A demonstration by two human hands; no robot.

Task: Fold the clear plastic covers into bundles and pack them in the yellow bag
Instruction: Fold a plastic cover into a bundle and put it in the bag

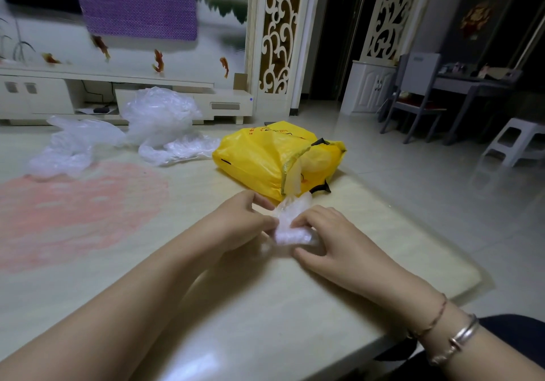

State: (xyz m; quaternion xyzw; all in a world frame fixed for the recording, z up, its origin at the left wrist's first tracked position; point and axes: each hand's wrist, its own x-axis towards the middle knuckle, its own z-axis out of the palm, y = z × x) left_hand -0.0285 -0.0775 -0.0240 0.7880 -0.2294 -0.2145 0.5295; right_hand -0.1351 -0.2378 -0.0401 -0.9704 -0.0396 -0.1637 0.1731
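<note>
1. Between the two hands, on the pale glossy tabletop (265, 307), sits a small crumpled bundle of clear plastic cover (290, 227), already compact.
2. Left hand (244, 218): fingers curled, pinching the bundle's left edge. Right hand (327, 233): fingers and thumb curled over the right side, holding it down on the table.
3. Key relation: the yellow plastic bag with black handles (265, 162) lies just beyond the hands, its open mouth facing the right hand and toward the person. The bundle's far tip is just beside the mouth, possibly touching; cannot tell.
4. Bundle's long axis runs roughly from the near edge of the hands toward the bag mouth. Judgement: the right hand is nearer the opening, so a short push forward would seat it.
5. Well beyond the left hand: loose clear plastic covers in a heap (159, 118) and a flatter one (73, 147), not yet folded.
6. Hard to make out: bundle folds (blurred, translucent); the bag's contents, apart from something pale at the mouth; underside of both hands' fingertips.
7. Right wrist carries a silver bangle (460, 339).
</note>
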